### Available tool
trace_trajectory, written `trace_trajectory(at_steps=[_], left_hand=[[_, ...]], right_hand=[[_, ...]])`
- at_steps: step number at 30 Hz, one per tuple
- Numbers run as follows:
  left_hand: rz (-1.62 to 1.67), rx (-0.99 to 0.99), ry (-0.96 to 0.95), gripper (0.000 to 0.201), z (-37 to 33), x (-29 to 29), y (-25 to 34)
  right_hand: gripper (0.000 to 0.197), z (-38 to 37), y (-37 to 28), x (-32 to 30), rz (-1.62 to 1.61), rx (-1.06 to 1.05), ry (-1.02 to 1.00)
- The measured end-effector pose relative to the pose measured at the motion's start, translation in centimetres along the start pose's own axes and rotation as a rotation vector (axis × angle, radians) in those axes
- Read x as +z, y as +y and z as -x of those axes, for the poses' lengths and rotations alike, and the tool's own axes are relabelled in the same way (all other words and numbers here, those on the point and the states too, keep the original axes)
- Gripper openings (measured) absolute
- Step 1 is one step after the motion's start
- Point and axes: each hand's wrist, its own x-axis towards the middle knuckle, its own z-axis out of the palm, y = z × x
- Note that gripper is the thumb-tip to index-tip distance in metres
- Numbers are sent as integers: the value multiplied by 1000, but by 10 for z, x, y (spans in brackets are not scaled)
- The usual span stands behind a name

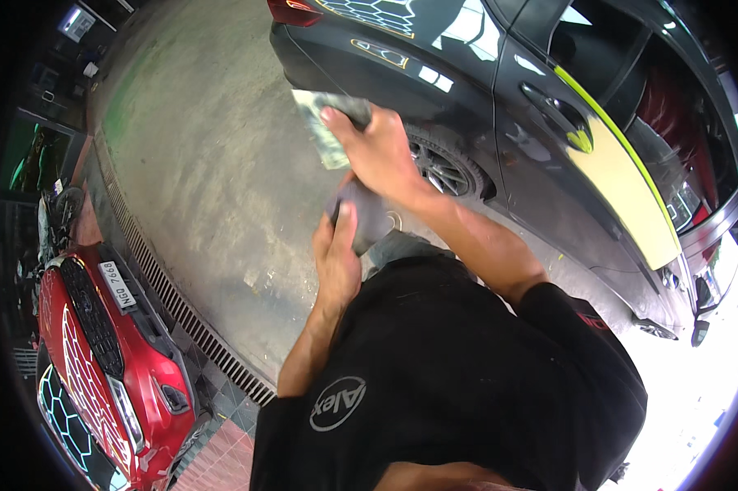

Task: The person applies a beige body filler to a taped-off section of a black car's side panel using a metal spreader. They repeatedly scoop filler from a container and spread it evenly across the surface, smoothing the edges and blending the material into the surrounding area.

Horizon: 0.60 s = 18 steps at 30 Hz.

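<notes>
My right hand (pixel 381 155) grips a flat pale piece (pixel 324 135) with greenish and dark stains; its upper edge by my fingers is dark grey. The thumb presses on its face, and motion blur hides whether it is cloth or a pad. Just below, my left hand (pixel 339 250) is closed around a dark grey, soft-looking piece (pixel 367 217), thumb on top. Both hands are in front of my body, close together, beside the rear of a dark grey car (pixel 459 90). Neither held piece touches the car.
Pale yellow masking (pixel 631 192) with a bright yellow-green edge covers part of the car's door, below the window. Its rear wheel (pixel 443 168) is beyond my right forearm. A red car (pixel 111 368) stands at left, past a floor drain grate (pixel 181 307). Concrete floor (pixel 213 164) lies between.
</notes>
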Motion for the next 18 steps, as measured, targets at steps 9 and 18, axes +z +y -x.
trace_trajectory(at_steps=[9, 18], left_hand=[[411, -319, 75, 31, -92, -123, 32], [455, -302, 301, 26, -182, -196, 73]], right_hand=[[69, -133, 38, 104, -612, 581, -404], [57, -165, 114, 155, 79, 372, -747]])
